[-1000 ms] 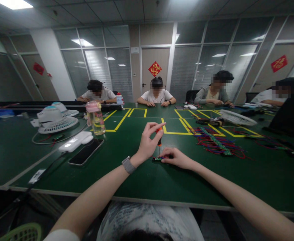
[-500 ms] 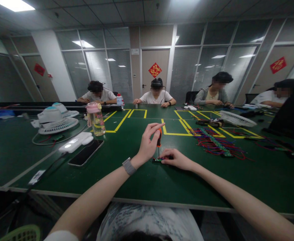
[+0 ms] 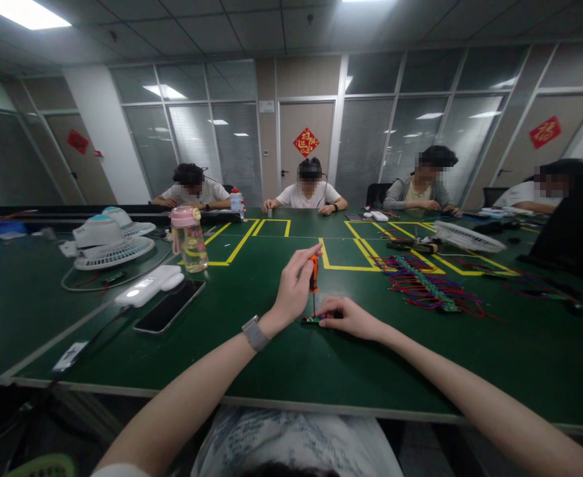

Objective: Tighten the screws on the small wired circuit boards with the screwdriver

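Note:
My left hand (image 3: 295, 281) is closed on the orange and black handle of a screwdriver (image 3: 314, 277), with the index finger stretched over its top. The screwdriver stands upright, its thin shaft reaching down to a small green circuit board (image 3: 311, 320) on the table. From the right, my right hand (image 3: 347, 317) pinches the board's right end and steadies it against the tabletop. Part of the board and the wires on it are hidden by my right fingers. A grey watch band sits on my left wrist.
On the green table (image 3: 252, 371), a phone (image 3: 170, 306), a white power bank (image 3: 145, 286), a pink-lidded bottle (image 3: 189, 240) and fans (image 3: 115, 248) lie left. A row of green boards with red and blue wires (image 3: 428, 285) is at right. Several people sit across.
The screwdriver handle shows more below my left fingers, and that hand has shifted very slightly. My right hand stays at the board. The whole view has tilted a little.

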The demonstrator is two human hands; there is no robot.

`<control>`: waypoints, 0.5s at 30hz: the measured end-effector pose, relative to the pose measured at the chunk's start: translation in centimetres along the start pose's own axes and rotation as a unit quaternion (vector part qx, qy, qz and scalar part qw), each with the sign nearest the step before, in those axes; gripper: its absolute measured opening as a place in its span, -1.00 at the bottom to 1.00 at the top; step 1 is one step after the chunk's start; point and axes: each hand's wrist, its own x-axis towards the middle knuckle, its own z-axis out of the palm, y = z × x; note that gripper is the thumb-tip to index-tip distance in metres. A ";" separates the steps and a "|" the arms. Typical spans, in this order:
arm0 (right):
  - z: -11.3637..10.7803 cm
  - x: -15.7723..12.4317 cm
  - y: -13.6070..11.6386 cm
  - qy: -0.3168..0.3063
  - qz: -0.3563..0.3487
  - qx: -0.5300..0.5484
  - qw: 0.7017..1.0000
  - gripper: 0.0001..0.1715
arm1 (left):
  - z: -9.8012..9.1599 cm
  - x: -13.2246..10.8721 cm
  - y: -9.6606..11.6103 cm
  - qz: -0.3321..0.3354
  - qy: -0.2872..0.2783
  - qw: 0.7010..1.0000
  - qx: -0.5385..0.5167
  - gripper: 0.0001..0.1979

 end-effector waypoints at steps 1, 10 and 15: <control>0.0 0.0 0.0 0.000 0.000 0.001 1.000 -0.68 | 0.0 0.0 0.0 -0.007 -0.006 1.000 -0.014 -0.65; -0.1 0.1 -0.1 -0.008 -0.003 -0.013 1.000 -0.70 | -0.1 0.0 0.0 -0.013 0.020 0.999 0.032 -0.74; -0.1 0.1 -0.1 -0.008 -0.009 -0.018 1.000 -0.71 | -0.1 0.1 0.0 -0.018 -0.013 1.000 -0.012 -0.65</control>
